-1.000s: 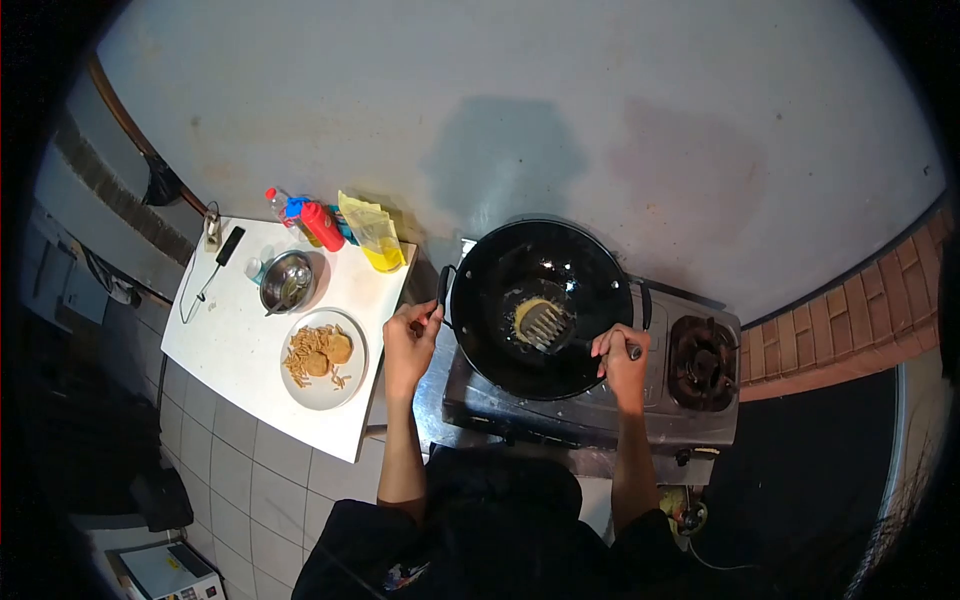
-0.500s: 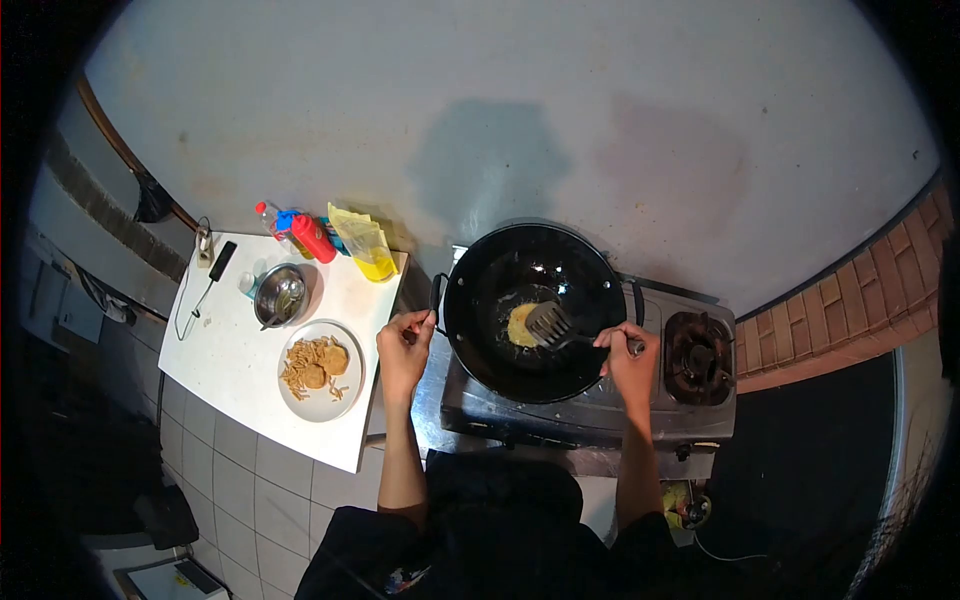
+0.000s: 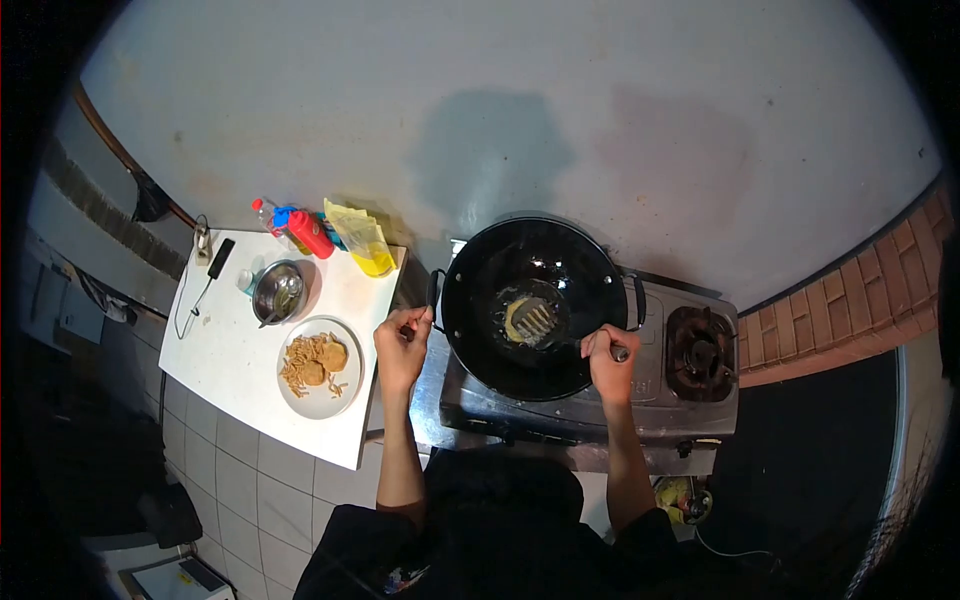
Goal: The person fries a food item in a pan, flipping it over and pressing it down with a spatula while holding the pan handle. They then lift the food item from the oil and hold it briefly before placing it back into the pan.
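Note:
A black wok sits on the stove, with a pale golden patty frying in bubbling oil at its bottom. My right hand is wrapped round the handle of a slotted spatula. The spatula's head lies over the right part of the patty and hides it. At the wok's left side, my left hand is closed, its thumb and fingertips pinching the lower end of the wok's loop handle.
A white table at left carries a plate of fried patties and strips, a metal bowl, a red bottle and a yellow oil pouch. A second burner lies to the wok's right.
My right hand has moved left and slightly down, bringing the spatula's head further over the patty. The left hand stays at the wok's handle.

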The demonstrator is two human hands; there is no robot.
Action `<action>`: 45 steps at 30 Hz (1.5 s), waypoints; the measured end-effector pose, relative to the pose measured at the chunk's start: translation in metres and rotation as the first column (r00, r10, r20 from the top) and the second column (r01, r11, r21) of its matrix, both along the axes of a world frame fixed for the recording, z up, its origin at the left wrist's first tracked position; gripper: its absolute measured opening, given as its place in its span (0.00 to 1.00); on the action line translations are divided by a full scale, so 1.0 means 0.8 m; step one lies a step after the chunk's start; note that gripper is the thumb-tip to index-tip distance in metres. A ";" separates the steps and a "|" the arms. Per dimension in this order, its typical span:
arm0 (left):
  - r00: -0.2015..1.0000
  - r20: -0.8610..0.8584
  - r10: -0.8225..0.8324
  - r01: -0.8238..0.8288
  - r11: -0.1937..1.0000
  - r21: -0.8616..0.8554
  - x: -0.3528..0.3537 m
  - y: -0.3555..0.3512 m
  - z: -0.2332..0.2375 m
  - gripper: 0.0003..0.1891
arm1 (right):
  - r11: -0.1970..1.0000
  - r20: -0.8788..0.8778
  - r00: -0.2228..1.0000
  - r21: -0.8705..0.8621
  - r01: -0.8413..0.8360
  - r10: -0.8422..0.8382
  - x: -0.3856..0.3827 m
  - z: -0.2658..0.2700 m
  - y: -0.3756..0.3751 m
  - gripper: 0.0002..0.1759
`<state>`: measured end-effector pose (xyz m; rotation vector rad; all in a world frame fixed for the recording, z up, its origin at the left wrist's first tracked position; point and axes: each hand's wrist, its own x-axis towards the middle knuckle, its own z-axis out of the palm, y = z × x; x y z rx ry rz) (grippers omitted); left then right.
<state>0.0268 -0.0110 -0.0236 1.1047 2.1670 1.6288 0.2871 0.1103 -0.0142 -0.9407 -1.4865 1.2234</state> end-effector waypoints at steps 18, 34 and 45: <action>0.998 -0.049 -0.038 0.035 0.998 -0.052 0.004 -0.008 0.011 0.14 | 0.949 0.552 0.824 0.308 -0.062 -0.125 0.011 0.091 0.023 0.09; 0.997 -0.058 -0.043 0.040 0.998 -0.043 0.002 -0.015 0.006 0.13 | 0.989 0.153 0.977 -0.016 -0.149 0.150 0.010 0.022 0.024 0.12; 0.995 -0.074 -0.059 0.054 0.996 -0.070 0.002 -0.021 0.012 0.15 | 0.986 0.142 0.990 0.166 -0.029 0.005 0.002 -0.008 -0.044 0.05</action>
